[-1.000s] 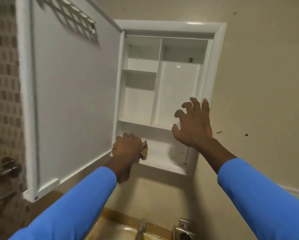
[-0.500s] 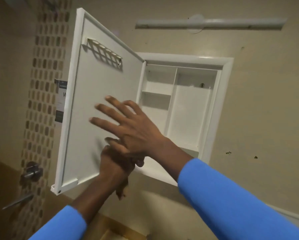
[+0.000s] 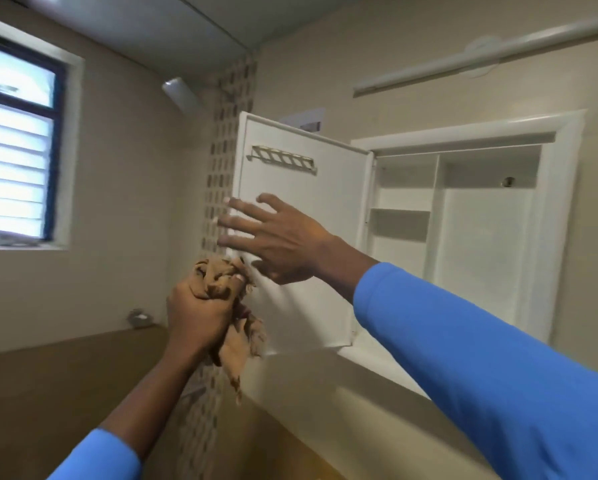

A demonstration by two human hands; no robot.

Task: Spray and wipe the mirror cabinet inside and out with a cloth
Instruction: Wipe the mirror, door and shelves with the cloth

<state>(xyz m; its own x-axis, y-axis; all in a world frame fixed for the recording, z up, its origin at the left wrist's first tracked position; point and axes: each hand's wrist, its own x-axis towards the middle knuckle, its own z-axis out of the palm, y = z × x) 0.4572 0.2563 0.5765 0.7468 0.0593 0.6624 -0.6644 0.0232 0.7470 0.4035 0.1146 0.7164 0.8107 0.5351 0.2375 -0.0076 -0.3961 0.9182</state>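
Beige bathroom wall [image 3: 412, 53] ahead, with a louvred window [image 3: 13, 150] in a dark blue frame at far left and a strip of small brown mosaic tiles [image 3: 221, 174] down the corner. Set into the wall at right, a white mirror cabinet [image 3: 564, 216], its door [image 3: 301, 202] swung wide open to the left and showing a white inner face with a small slotted rack [image 3: 282, 160] near the top. Inside the cabinet, white compartments: a narrow column with a shelf [image 3: 399, 211] on the left, a taller bay on the right, nothing visible stored there. Above, a long pale tube fitting [image 3: 481, 53] mounted across the wall. In the foreground, two arms in bright blue sleeves [image 3: 498, 358]. Left hand [image 3: 197, 310] raised low and left of the door's lower edge, clenched tight round a crumpled tan cloth [image 3: 231, 306], loose ends hanging below the fist. Right hand [image 3: 277, 237] reached across in front of the door, palm toward it, fingers spread and empty, fingertips blurred near the door's outer edge; contact with the door impossible to judge. Cloth just beside the door's lower corner, touching or not unclear.
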